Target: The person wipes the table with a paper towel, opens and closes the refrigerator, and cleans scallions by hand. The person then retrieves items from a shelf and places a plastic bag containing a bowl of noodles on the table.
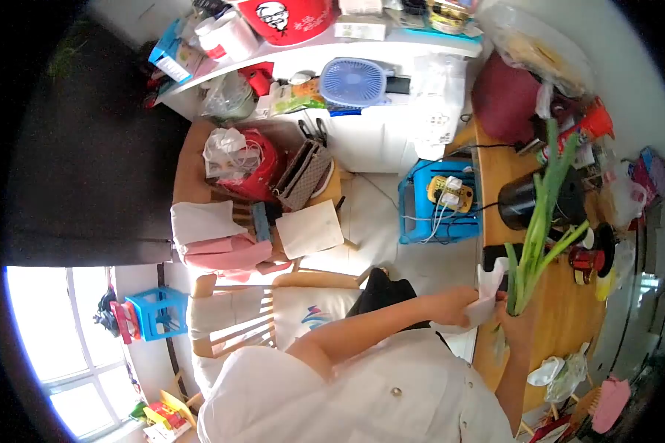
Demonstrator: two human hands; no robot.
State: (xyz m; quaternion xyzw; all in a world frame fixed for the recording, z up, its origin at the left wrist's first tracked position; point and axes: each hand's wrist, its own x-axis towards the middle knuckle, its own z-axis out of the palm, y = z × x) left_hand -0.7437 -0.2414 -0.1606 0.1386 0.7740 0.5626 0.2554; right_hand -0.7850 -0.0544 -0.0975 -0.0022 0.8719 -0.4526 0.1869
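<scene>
A bunch of long green stalks (536, 247) with pale lower ends stands up from my right hand (511, 319), whose fingers are wrapped round its base. Just to the left, my left hand (454, 306) is closed on a white paper or cloth (486, 295), which hangs between the two hands and touches the base of the stalks. Both hands are at the near left edge of the wooden table (561, 317). Behind the stalks stands a black pot (521, 203).
A blue stool (417, 199) with a yellow power strip (451, 193) stands left of the table. Wooden chairs (288, 280) hold cushions and bags. A white shelf (391, 46) crosses the top, and a red cone-shaped item (597, 119) lies at the table's far end.
</scene>
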